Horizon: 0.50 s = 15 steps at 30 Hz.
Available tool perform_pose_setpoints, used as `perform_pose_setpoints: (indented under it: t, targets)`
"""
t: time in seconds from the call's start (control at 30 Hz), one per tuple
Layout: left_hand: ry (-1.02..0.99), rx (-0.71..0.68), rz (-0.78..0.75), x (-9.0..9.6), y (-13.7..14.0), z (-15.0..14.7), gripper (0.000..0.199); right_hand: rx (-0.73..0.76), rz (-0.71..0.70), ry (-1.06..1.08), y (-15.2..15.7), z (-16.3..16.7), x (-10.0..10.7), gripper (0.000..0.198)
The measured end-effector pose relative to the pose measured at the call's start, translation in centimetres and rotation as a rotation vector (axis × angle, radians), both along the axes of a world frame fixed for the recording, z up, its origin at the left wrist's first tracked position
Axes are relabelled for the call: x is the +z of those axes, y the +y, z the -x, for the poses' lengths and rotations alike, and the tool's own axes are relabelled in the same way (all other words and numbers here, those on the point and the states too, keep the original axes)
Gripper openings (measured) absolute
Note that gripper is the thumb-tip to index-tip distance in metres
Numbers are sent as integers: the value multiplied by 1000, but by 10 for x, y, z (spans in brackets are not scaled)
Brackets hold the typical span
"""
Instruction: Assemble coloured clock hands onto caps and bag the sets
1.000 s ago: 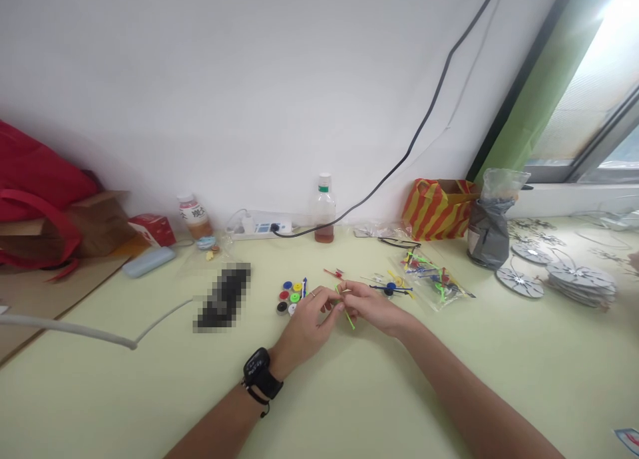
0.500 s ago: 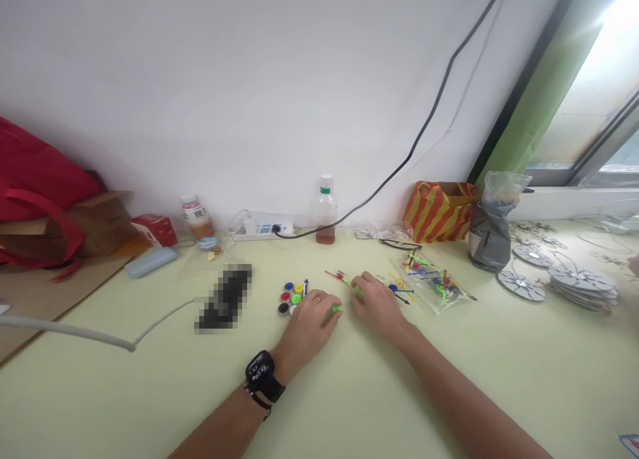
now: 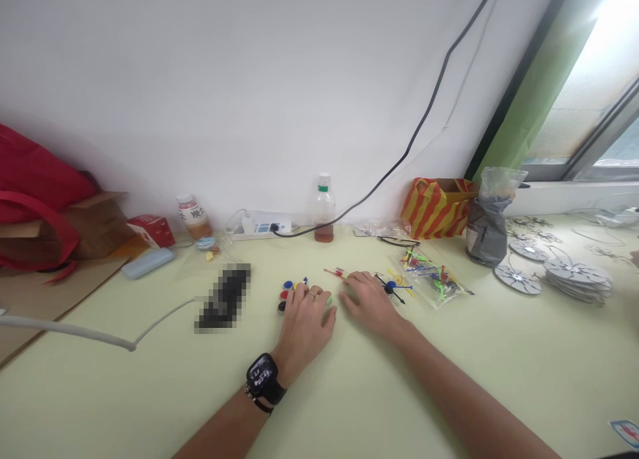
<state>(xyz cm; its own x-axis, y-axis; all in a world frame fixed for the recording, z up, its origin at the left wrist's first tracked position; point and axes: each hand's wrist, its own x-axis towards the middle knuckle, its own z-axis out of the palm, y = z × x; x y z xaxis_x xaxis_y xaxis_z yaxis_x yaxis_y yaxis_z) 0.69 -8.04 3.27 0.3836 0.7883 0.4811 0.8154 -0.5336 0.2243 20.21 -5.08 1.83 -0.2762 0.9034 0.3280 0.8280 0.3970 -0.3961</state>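
Note:
My left hand (image 3: 307, 319) lies palm down over a group of small round plastic pieces, its fingers spread and thumb apart. A blue disc (image 3: 288, 285), a red disc (image 3: 284, 295) and a black disc (image 3: 281, 306) show at its left side. Beside its fingertips is a small green piece (image 3: 328, 300). My right hand (image 3: 369, 303) rests on the table with fingers stretched and thumb apart; what lies under it is hidden. A red arrow-like piece (image 3: 335, 273) lies just beyond its fingertips. To its right are black and blue arrow spinners (image 3: 391, 287).
A clear bag of colourful arrow pieces (image 3: 436, 276) lies to the right, near a striped paper bag (image 3: 439, 209). Grey slotted discs (image 3: 576, 276) are stacked farther right. Along the wall stand a bottle (image 3: 324, 213) and a power strip (image 3: 259, 225). A blurred dark object (image 3: 224, 298) lies left.
My left hand has moved slightly left and farther over the discs, with its fingers spreading. My right hand has shifted left, and the green arrow under its fingers is now out of sight.

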Motion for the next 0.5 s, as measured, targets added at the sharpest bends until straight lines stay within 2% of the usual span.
perform_pose_setpoints:
  t: [0.13, 0.23, 0.3, 0.4, 0.5]
  targets:
    - [6, -6, 17, -1, -2, -1, 27, -53, -22, 56, -1, 1, 3, 19]
    - [-32, 3, 8, -2, -4, -2, 38, 38, -79, 81, 1, 1, 1, 43]
    - [-57, -1, 5, -1, -5, -3, 38, 89, -75, 83, 4, -1, -2, 52]
    - [-90, -7, 3, 1, -5, -4, 36, 130, -52, 166, 11, -3, -5, 48]
    - [-153, 11, 6, 4, -5, -5, 39, 137, -75, 380, 13, -3, 2, 44]
